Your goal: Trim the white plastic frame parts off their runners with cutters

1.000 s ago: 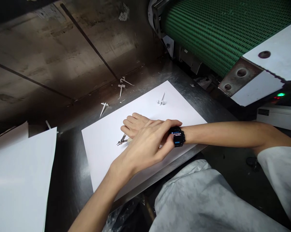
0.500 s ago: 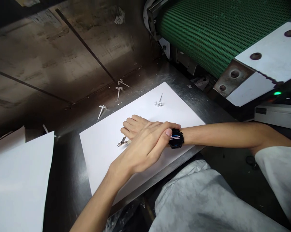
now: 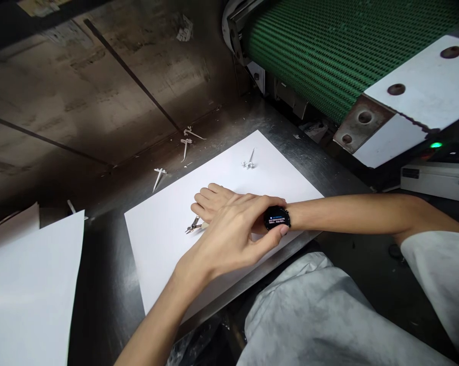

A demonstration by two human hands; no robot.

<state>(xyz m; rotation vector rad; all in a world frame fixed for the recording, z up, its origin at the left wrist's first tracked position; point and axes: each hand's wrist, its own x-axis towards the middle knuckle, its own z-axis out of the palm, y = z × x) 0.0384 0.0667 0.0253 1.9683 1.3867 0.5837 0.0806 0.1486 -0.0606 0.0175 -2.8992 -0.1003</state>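
Note:
My left hand (image 3: 229, 234) lies across my right wrist, its fingers at the upper edge of a black smartwatch (image 3: 277, 217) and its thumb at the lower edge. The watch screen is lit with small lines of text. My right hand (image 3: 212, 199) is curled over the white sheet (image 3: 161, 239), palm down. From its thumb side stick out the metal jaws of a pair of nippers (image 3: 193, 225); my left hand hides most of their handles and the right fingers around them. Farther back on the sheet rests a small grey-white branched piece (image 3: 248, 161) with a thin stem.
Similar white branched pieces (image 3: 159, 178) lie on the metal table (image 3: 107, 264) behind the sheet. More white sheets (image 3: 31, 284) are at the left. A green conveyor belt (image 3: 321, 51) with a white metal bracket (image 3: 416, 96) stands at the upper right, beside a green light (image 3: 436, 145).
My left thumb has moved off the watch screen, down to its lower right edge, and the text on the screen has shifted. The right hand stays nearly in place.

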